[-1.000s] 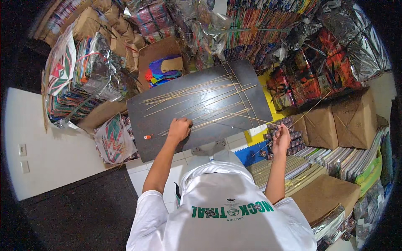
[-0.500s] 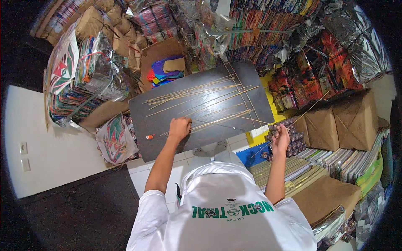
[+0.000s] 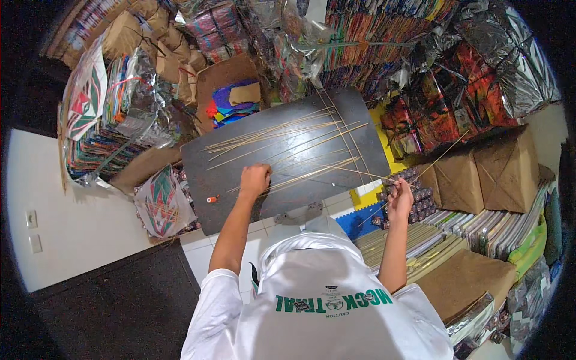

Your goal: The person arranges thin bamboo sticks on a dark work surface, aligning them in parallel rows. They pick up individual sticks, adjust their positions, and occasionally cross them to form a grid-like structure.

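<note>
Plastic-wrapped stacks of colourful sheets (image 3: 384, 66) and brown paper-wrapped parcels (image 3: 507, 171) crowd round a dark, round-cornered table (image 3: 207, 177), where thin tan sticks (image 3: 240, 140) lie near a small orange cylinder (image 3: 212, 199). The right hand (image 3: 399, 199) pinches long, slender tan rods (image 3: 441, 156) beyond the table's right edge. The left hand (image 3: 255, 180), fingers curled over the table, has shifted slightly away from the body; whether it grips anything, I cannot tell.

We've got a loose white fabric T-shirt (image 3: 318, 267) with roomy short sleeves (image 3: 211, 306), chunky green block lettering (image 3: 288, 304) across the chest, little black printed markings (image 3: 302, 305) and pale trousers (image 3: 306, 222).
</note>
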A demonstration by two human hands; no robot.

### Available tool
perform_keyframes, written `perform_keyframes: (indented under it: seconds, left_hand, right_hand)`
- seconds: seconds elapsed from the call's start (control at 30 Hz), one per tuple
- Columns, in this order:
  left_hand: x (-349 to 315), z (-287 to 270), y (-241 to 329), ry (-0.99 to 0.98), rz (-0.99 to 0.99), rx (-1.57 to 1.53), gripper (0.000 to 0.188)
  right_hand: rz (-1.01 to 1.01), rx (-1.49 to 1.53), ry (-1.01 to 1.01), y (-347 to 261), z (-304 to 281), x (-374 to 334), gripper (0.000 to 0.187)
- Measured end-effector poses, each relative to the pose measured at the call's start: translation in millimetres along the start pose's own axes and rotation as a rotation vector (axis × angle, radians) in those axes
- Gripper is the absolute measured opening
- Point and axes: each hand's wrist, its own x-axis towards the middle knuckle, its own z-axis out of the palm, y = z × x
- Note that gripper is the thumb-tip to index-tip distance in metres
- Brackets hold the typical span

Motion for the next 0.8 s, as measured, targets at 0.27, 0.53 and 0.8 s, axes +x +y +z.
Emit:
perform_keyframes:
  seconds: [0.27, 0.53, 0.8]
  left_hand:
    - [2, -1, 10, 0.017, 0.106, 0.144, 0.01]
    - [5, 2, 16, 0.028, 0.153, 0.202, 0.013]
    - [9, 6, 26, -0.051, 0.141, 0.375, 0.013]
  right_hand:
    - [0.0, -0.07, 0.003, 7, 6, 2, 0.019]
    - [0.02, -0.061, -0.005, 10, 16, 1, 0.012]
    - [0.011, -0.105, -0.003, 12, 20, 2, 0.015]
